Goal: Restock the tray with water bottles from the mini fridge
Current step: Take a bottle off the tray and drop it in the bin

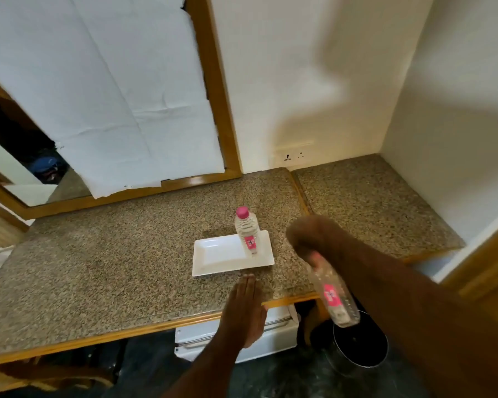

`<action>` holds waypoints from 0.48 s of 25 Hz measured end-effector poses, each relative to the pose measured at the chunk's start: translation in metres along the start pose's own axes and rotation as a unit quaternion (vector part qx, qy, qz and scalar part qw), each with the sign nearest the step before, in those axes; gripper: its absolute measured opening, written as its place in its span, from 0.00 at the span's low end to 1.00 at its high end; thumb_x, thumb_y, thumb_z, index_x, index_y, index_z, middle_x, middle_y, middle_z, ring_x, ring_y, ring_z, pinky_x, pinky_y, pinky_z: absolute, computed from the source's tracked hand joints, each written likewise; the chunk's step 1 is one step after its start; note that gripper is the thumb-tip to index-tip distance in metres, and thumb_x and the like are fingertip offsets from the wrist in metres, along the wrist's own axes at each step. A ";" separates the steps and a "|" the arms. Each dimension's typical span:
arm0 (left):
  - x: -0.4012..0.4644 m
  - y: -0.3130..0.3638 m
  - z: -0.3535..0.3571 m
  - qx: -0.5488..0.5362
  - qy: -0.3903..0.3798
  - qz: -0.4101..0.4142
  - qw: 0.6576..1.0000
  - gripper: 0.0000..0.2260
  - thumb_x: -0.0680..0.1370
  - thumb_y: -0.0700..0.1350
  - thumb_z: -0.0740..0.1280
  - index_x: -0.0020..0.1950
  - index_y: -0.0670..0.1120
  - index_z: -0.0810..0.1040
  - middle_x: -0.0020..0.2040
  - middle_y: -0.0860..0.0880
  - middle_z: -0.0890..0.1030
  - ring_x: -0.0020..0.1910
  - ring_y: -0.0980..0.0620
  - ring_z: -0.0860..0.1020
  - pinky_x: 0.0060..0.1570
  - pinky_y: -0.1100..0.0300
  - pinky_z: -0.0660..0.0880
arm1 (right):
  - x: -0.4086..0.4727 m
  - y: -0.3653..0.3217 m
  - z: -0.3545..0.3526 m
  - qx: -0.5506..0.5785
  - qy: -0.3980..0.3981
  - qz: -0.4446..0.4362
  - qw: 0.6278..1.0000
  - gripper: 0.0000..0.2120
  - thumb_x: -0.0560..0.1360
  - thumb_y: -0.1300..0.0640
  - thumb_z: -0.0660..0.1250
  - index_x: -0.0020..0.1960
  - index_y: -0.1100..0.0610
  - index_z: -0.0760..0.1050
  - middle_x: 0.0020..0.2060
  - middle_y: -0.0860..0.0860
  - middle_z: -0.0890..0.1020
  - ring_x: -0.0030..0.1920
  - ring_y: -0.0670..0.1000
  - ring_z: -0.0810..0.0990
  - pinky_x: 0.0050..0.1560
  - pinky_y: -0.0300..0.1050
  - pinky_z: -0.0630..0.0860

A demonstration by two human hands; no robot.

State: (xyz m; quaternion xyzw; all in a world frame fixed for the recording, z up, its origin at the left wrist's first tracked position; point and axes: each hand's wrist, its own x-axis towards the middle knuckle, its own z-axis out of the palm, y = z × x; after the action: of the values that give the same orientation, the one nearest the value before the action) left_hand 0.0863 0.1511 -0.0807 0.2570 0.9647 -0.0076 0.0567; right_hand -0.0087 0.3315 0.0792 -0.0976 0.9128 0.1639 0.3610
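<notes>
One water bottle (247,231) upright on right end of white rectangular tray (213,255); second bottle (332,294) in hand.
Right hand (309,237), blurred, fist closed round cap end, second bottle hanging tilted over counter (112,268) edge. Left hand (243,308) flat, fingers extended, palm on counter, holding nothing.

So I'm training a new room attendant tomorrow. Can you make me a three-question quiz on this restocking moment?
1. True or false: the white tray already holds an upright bottle.
2. Which hand grips the second bottle? A) left B) right C) neither
3. Fill in: the left hand rests flat on the ___ edge.

Key
1. True; it stands at the tray's right end, pink cap up.
2. B; the right hand holds it by the top, its base hanging down above a dark bin.
3. Countertop, just in front of the tray.
</notes>
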 end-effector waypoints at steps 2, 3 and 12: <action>0.022 0.022 0.004 -0.021 0.000 0.029 0.999 0.27 0.72 0.51 0.67 0.65 0.37 0.71 0.65 0.35 0.76 0.65 0.36 0.73 0.63 0.42 0.74 | 0.021 0.028 0.065 0.035 -0.014 0.023 0.999 0.12 0.70 0.62 0.73 0.53 0.64 0.80 0.57 0.58 0.81 0.56 0.57 0.80 0.50 0.48 0.77; 0.036 0.033 0.009 -0.032 0.007 0.038 0.999 0.26 0.73 0.50 0.66 0.66 0.36 0.70 0.66 0.35 0.75 0.66 0.36 0.73 0.64 0.42 0.73 | 0.030 0.042 0.097 0.087 0.004 0.041 0.995 0.12 0.72 0.63 0.70 0.55 0.63 0.79 0.58 0.58 0.81 0.56 0.57 0.80 0.48 0.47 0.77; 0.147 0.079 0.058 -0.056 0.048 0.022 0.997 0.25 0.78 0.48 0.50 0.72 0.35 0.60 0.73 0.35 0.64 0.74 0.37 0.59 0.73 0.44 0.58 | 0.122 0.080 0.294 0.297 0.017 0.090 0.950 0.10 0.71 0.63 0.70 0.52 0.62 0.80 0.50 0.58 0.84 0.50 0.58 0.83 0.51 0.50 0.82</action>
State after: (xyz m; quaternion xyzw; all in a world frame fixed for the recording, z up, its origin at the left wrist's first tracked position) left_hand 0.0049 0.2903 -0.1536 0.2743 0.9594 0.0605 0.0249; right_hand 0.0644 0.5066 -0.1881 0.0935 0.9314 -0.0848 0.3415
